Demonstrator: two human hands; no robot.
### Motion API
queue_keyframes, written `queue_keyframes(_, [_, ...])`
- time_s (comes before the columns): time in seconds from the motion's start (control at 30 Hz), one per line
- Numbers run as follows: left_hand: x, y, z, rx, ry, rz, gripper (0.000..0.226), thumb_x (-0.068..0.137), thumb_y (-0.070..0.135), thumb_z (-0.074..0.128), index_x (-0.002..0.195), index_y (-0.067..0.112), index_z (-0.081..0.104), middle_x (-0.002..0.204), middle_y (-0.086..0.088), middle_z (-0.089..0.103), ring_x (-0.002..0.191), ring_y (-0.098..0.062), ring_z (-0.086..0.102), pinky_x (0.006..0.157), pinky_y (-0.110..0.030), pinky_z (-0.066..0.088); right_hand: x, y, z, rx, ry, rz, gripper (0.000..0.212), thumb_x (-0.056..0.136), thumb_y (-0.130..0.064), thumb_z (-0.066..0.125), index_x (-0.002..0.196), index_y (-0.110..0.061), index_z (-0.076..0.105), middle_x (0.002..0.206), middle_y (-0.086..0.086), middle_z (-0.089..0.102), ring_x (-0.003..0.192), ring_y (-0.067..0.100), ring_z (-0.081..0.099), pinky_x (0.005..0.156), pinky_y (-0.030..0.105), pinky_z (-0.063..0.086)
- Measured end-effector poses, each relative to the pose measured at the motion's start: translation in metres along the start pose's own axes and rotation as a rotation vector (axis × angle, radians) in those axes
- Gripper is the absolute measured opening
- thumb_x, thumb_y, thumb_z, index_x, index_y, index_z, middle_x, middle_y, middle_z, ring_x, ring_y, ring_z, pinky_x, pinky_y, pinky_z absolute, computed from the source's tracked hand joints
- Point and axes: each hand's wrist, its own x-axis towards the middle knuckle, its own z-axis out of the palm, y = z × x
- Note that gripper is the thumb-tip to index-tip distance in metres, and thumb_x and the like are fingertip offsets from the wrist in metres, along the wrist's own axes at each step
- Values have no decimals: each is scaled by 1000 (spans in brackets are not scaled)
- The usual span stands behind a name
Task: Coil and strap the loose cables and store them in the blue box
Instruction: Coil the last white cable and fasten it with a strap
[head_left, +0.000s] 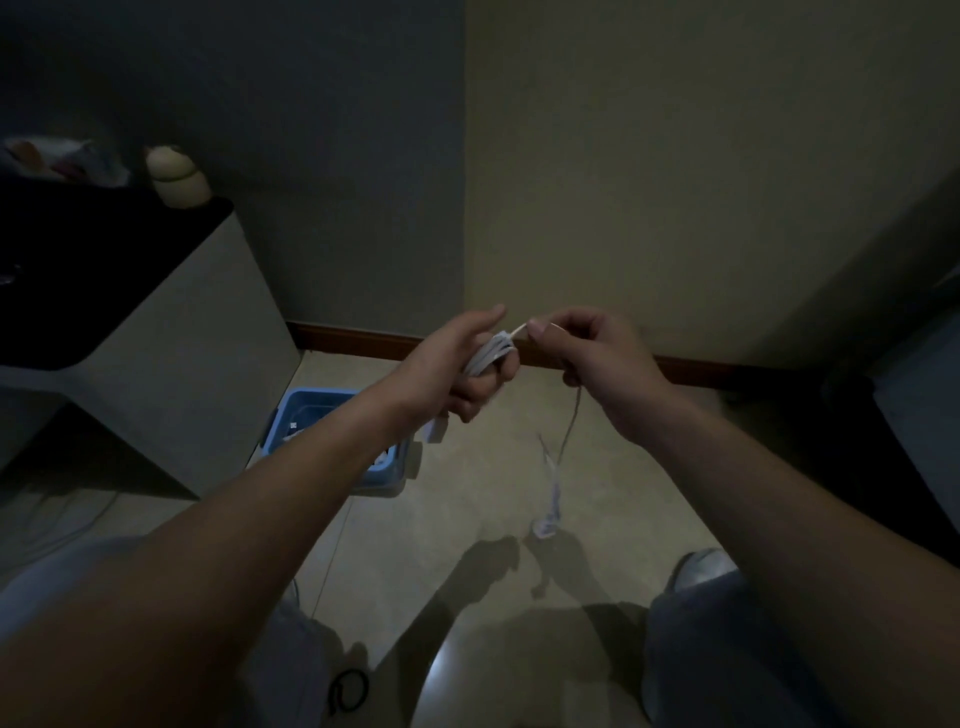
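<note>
My left hand grips a coil of white cable wound over its fingers, with a white plug end hanging under the palm. My right hand pinches the free strand of that cable beside the coil. The rest of the white cable hangs from my right hand down toward the floor, its loose end dangling. The blue box stands on the floor below my left forearm, partly hidden by it, with pale items inside.
A white cabinet with a dark top stands at the left, carrying a cream bottle. A black cable loop lies on the floor near my left leg. A wooden skirting board runs along the wall. My knees fill the bottom.
</note>
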Motion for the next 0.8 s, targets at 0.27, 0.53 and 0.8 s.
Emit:
queue_keyframes(0.27, [-3,0,3,-333,61,-3,41,105,28,35,65,20,40,44,8,21,36,-9,14,40,-22,19,-2,6,8,48,-156,165,25,102,-18,53,79,-16,62,61,-3,58,50,12,43,49,23,37])
queue_keyframes(0.53, [-10,0,-12,-806,96,158,42,95,54,46,73,19,47,53,6,34,44,-8,27,56,-23,35,-5,11,12,-152,-299,248,27,104,-22,50,86,-12,67,60,6,53,50,18,41,48,24,35])
queue_keyframes(0.8, [-6,1,-22,-705,295,210,79,94,68,42,146,9,31,119,-17,71,100,-27,72,90,-37,49,-12,6,21,-338,-438,149,25,101,-13,53,121,-15,70,65,5,61,59,22,47,54,31,41])
